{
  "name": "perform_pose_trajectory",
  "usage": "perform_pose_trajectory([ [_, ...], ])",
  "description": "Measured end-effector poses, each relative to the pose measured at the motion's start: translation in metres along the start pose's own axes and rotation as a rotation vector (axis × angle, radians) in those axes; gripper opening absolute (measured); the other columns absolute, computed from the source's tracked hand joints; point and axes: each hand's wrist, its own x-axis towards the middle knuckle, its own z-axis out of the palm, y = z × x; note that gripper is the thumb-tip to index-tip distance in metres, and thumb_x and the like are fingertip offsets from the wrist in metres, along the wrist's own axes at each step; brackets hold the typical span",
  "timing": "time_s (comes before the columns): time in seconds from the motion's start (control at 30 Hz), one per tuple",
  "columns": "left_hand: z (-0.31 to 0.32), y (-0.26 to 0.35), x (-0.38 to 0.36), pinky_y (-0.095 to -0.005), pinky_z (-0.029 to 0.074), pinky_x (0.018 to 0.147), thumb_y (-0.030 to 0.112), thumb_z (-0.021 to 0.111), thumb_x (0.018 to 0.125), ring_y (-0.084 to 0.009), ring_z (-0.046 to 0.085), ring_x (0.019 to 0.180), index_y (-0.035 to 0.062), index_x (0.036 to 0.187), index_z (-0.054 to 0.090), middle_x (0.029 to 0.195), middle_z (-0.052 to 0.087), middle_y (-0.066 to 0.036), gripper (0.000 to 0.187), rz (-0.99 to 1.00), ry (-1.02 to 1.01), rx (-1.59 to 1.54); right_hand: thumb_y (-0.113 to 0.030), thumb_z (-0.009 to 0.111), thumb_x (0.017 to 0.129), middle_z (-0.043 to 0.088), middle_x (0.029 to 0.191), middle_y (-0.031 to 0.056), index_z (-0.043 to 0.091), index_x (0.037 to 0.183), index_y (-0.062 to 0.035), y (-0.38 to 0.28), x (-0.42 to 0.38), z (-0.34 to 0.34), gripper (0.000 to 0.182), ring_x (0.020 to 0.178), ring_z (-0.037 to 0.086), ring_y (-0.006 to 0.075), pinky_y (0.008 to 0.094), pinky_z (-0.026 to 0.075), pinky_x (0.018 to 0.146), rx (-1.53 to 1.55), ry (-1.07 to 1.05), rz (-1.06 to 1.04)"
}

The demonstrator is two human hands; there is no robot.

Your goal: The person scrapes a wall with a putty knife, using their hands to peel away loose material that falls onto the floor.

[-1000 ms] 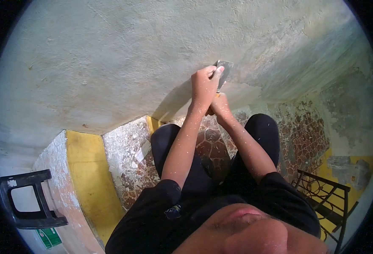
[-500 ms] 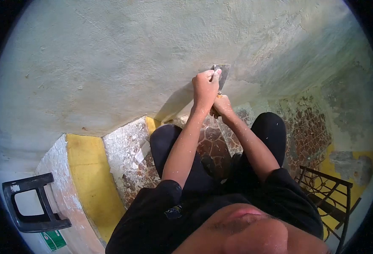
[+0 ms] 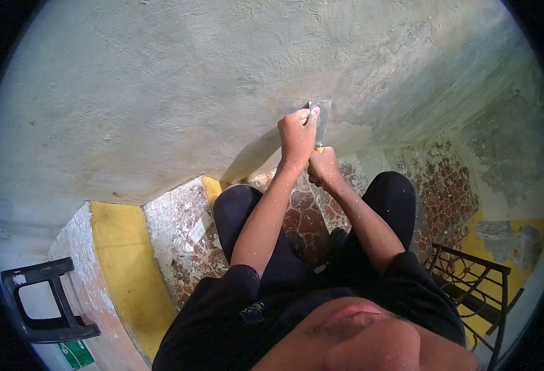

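A flat metal scraper with a yellow collar on its handle rests with its wide edge against the grey-green wall. My right hand is closed round the handle, just below the blade. Up at the blade, my left hand grips its left side, with the thumb lying on the metal and the other fingers curled. White specks dot both forearms. Most of the handle is hidden inside my right hand.
A yellow-topped ledge runs at the left, beside a black plastic frame. Below are my dark-clothed knees and the stone-patterned floor, with a white scrap. A black metal rack stands at lower right.
Both hands and the scraper have moved slightly down in view. The blade stands more upright, and more of it shows between my hands.
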Motion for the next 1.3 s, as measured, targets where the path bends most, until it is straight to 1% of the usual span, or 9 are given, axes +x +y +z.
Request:
perform_pose_trajectory([
  [0.3,0.008,0.02,0.008,-0.0268,0.047,0.052,0.024,0.073,0.1,-0.0039,0.054,0.058,-0.0063,0.077,0.067,0.062,0.06,0.0,0.038,0.052,0.088,-0.116,-0.022,0.065,0.094,0.052,0.053,0.0054,0.056,0.067,0.0001,-0.01,0.018,-0.001,0.036,0.041,0.051,0.0185,0.0372,0.036,0.038,-0.062,0.108,-0.129],
  [0.37,0.012,0.05,0.024,-0.0281,0.045,0.05,0.025,0.073,0.1,-0.003,0.053,0.059,-0.0058,0.076,0.065,0.06,0.057,0.002,0.04,0.165,0.082,-0.223,-0.024,0.067,0.093,0.056,0.054,0.0053,0.061,0.066,0.002,-0.018,0.056,-0.026,0.038,0.043,0.053,0.0171,0.0369,0.039,0.04,-0.205,0.349,-0.676],
  [0.5,0.025,0.071,0.031,-0.029,0.043,0.049,0.027,0.072,0.101,-0.0032,0.05,0.058,-0.0052,0.075,0.064,0.059,0.054,0.003,0.042,0.135,0.058,-0.435,-0.026,0.07,0.092,0.058,0.055,0.0047,0.065,0.066,0.0016,-0.058,0.027,-0.049,0.038,0.046,0.056,0.015,0.0369,0.041,0.042,-0.359,0.48,-0.71],
  [0.67,0.012,0.052,0.014,-0.0353,0.042,0.053,0.022,0.071,0.099,-0.0092,0.038,0.059,-0.007,0.077,0.059,0.057,0.046,-0.013,0.039,0.183,0.082,-0.083,-0.029,0.073,0.093,0.055,0.057,0.004,0.059,0.073,-0.0038,-0.022,0.005,-0.004,0.035,0.041,0.048,0.014,0.0338,0.032,0.038,0.206,0.029,-0.202],
  [0.77,-0.011,0.035,0.006,-0.0374,0.041,0.053,0.021,0.071,0.097,-0.0127,0.037,0.057,-0.0068,0.076,0.059,0.058,0.049,-0.017,0.037,0.202,0.058,0.07,-0.024,0.067,0.095,0.049,0.053,0.0039,0.05,0.07,-0.0066,-0.008,0.001,0.015,0.035,0.038,0.046,0.0155,0.035,0.029,0.035,0.08,-0.072,-0.044],
  [0.97,-0.041,0.008,-0.002,-0.0351,0.043,0.053,0.022,0.072,0.098,-0.0102,0.045,0.056,-0.0087,0.08,0.067,0.059,0.059,-0.013,0.036,-0.023,-0.003,0.081,-0.018,0.059,0.096,0.044,0.052,0.0024,0.041,0.071,-0.0092,0.006,-0.004,0.036,0.032,0.037,0.041,0.0156,0.0353,0.026,0.034,0.076,-0.167,0.035],
  [1.13,-0.041,0.018,-0.003,-0.0304,0.047,0.058,0.021,0.074,0.098,-0.0059,0.055,0.063,-0.01,0.086,0.071,0.065,0.068,-0.007,0.034,0.012,0.008,0.201,-0.018,0.059,0.097,0.044,0.052,0.002,0.043,0.072,-0.0077,-0.002,-0.012,0.036,0.032,0.038,0.041,0.0155,0.0361,0.025,0.035,0.07,-0.149,0.029],
  [1.23,-0.034,0.016,-0.001,-0.0301,0.046,0.058,0.021,0.074,0.098,-0.0048,0.052,0.064,-0.0095,0.085,0.07,0.063,0.067,-0.007,0.034,0.034,0.051,0.105,-0.022,0.063,0.097,0.046,0.053,0.0025,0.044,0.07,-0.0066,-0.008,-0.009,0.034,0.036,0.038,0.042,0.0156,0.0367,0.027,0.035,0.063,-0.118,0.037],
  [1.3,-0.029,0.016,-0.001,-0.0401,0.037,0.052,0.02,0.071,0.098,-0.0225,0.028,0.059,-0.008,0.074,0.054,0.062,0.04,-0.022,0.041,0.091,0.115,-0.026,-0.026,0.067,0.095,0.048,0.053,0.003,0.045,0.067,-0.0063,-0.008,-0.006,0.033,0.041,0.038,0.043,0.0152,0.0371,0.029,0.035,-0.045,-0.083,-0.029],
])
